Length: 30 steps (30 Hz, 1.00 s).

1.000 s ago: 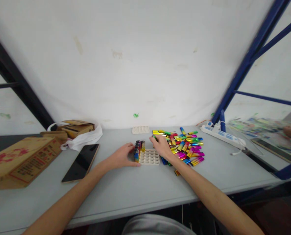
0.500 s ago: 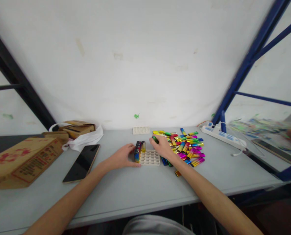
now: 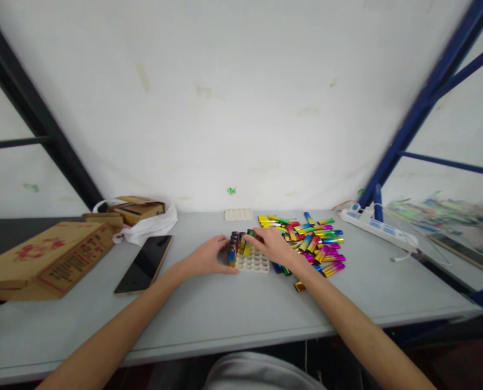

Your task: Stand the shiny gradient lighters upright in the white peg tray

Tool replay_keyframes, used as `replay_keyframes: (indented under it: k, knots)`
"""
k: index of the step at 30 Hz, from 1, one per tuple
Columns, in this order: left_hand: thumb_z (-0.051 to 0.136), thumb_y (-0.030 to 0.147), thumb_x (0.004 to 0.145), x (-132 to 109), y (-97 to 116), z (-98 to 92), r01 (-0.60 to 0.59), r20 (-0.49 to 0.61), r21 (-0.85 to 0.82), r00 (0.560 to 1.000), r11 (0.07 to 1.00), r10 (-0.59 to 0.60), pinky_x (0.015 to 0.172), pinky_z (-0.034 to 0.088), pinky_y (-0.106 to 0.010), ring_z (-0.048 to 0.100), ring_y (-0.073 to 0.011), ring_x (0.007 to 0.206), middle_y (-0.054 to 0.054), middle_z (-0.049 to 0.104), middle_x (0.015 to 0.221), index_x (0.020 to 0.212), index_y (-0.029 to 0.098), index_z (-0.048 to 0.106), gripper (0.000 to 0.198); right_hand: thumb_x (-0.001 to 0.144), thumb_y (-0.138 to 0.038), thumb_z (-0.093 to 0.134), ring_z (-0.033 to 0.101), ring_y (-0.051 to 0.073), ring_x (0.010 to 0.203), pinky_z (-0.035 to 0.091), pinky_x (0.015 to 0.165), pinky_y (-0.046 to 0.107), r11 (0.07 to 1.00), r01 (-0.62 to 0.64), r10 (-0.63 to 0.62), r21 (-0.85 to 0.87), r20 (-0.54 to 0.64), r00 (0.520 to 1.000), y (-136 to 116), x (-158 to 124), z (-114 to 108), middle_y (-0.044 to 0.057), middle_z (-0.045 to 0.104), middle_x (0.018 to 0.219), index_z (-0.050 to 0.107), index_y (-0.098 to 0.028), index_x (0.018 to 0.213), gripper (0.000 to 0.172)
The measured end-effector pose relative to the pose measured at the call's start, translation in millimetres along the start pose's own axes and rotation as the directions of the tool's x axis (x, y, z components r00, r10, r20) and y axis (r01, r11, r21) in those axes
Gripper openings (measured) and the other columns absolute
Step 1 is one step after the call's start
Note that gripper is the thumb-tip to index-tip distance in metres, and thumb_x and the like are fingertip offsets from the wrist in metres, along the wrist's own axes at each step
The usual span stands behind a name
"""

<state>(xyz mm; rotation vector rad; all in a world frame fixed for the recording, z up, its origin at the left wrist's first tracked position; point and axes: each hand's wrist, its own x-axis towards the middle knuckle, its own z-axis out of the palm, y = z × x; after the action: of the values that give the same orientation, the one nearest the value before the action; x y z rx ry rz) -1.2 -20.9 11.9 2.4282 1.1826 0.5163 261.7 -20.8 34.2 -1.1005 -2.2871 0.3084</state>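
A white tray with rows of round holes (image 3: 258,264) lies on the table in front of me. Several shiny lighters (image 3: 232,254) stand upright along its left side. Around that left side my left hand (image 3: 209,255) is curved, thumb at the near corner and fingers against the row, steadying the tray. My right hand (image 3: 273,244) pinches a green-and-gold lighter (image 3: 248,249), held roughly upright over the tray beside the standing ones. Its lower end is at the holes; whether it is seated I cannot tell. To the right lies a loose pile of metallic, many-coloured lighters (image 3: 312,241).
A second white tray (image 3: 239,215) lies near the wall. On the left are a dark phone (image 3: 144,265), a white plastic bag (image 3: 152,227) and cardboard boxes (image 3: 50,257). A power strip (image 3: 379,228) sits at the right, by a blue metal frame (image 3: 418,108).
My right hand has brought the green lighter from above the tray's far right side leftward and down to the standing row. My left hand stays at the tray. The view has shifted slightly.
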Motion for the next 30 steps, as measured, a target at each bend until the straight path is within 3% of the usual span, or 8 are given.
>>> replay_keyframes:
  k: [6, 9, 12, 15, 21, 25, 30]
  knots:
    - [0.089, 0.068, 0.066, 1, 0, 0.8, 0.01, 0.004, -0.002, 1.0, 1.0, -0.01, 0.101, 0.054, -0.046, 0.067, -0.0361, 0.112, -0.013, 0.072, 0.12, 0.114, 0.019, 0.074, 0.071, 0.105, -0.046, 0.067, 0.057, 0.019, 0.064, 0.033, 0.063, 0.03, 0.989, -0.038, 0.048, -0.146, 0.067, 0.997, -3, 3, 16, 0.006, 0.069, 0.073, 0.072, -0.019, 0.088, 0.033]
    - [0.088, 0.068, 0.067, 1, 2, 0.2, 0.01, 0.021, 0.005, 1.0, 1.0, -0.01, 0.103, 0.052, -0.047, 0.066, -0.0368, 0.113, -0.014, 0.072, 0.12, 0.115, 0.017, 0.073, 0.071, 0.104, -0.05, 0.067, 0.061, 0.021, 0.065, 0.033, 0.062, 0.031, 0.967, -0.008, 0.037, -0.253, 0.109, 0.993, -9, 5, 14, 0.009, 0.072, 0.075, 0.075, -0.019, 0.089, 0.035]
    - [0.087, 0.069, 0.068, 1, 4, -0.9, 0.009, 0.026, 0.016, 1.0, 1.0, -0.009, 0.101, 0.053, -0.046, 0.067, -0.0378, 0.113, -0.015, 0.072, 0.119, 0.112, 0.017, 0.073, 0.07, 0.104, -0.056, 0.064, 0.063, 0.022, 0.067, 0.033, 0.063, 0.031, 0.96, 0.004, 0.031, -0.28, 0.121, 0.992, -6, 4, 2, 0.01, 0.072, 0.074, 0.074, -0.02, 0.081, 0.045]
    - [0.087, 0.07, 0.067, 1, 4, -1.3, 0.011, 0.009, 0.022, 1.0, 1.0, -0.011, 0.098, 0.054, -0.044, 0.068, -0.0373, 0.111, -0.014, 0.072, 0.117, 0.107, 0.018, 0.074, 0.067, 0.109, -0.055, 0.055, 0.065, 0.022, 0.07, 0.035, 0.066, 0.03, 0.97, -0.043, 0.054, -0.241, 0.04, 0.998, 10, 0, -19, 0.009, 0.073, 0.077, 0.074, -0.021, 0.079, 0.049]
    - [0.085, 0.076, 0.064, 0, 3, -1.0, 0.031, -0.009, 0.029, 0.999, 0.999, -0.031, 0.096, 0.056, -0.046, 0.068, -0.0381, 0.108, -0.013, 0.072, 0.115, 0.104, 0.021, 0.074, 0.069, 0.102, -0.041, 0.07, 0.066, 0.021, 0.072, 0.044, 0.073, 0.029, 0.976, -0.165, 0.163, -0.142, -0.021, 0.986, 54, -14, -53, 0.008, 0.077, 0.082, 0.079, -0.021, 0.095, 0.023]
    - [0.085, 0.076, 0.065, 1, 4, -2.2, 0.039, 0.022, 0.04, 0.999, 0.998, -0.04, 0.097, 0.057, -0.048, 0.068, -0.0392, 0.11, -0.015, 0.071, 0.117, 0.108, 0.021, 0.074, 0.071, 0.096, -0.028, 0.076, 0.068, 0.02, 0.075, 0.047, 0.074, 0.03, 0.985, -0.15, 0.155, -0.089, 0.054, 0.986, 63, -17, -58, 0.007, 0.078, 0.085, 0.08, -0.02, 0.09, 0.011]
    - [0.086, 0.073, 0.064, 2, 2, -1.8, 0.033, 0.024, 0.038, 0.999, 0.999, -0.034, 0.1, 0.056, -0.05, 0.067, -0.0398, 0.11, -0.014, 0.07, 0.115, 0.108, 0.022, 0.074, 0.069, 0.087, -0.024, 0.083, 0.066, 0.019, 0.067, 0.045, 0.064, 0.029, 0.985, -0.175, 0.168, 0.002, 0.267, 0.949, 62, -17, -53, 0.003, 0.076, 0.077, 0.08, -0.02, 0.082, 0.007]
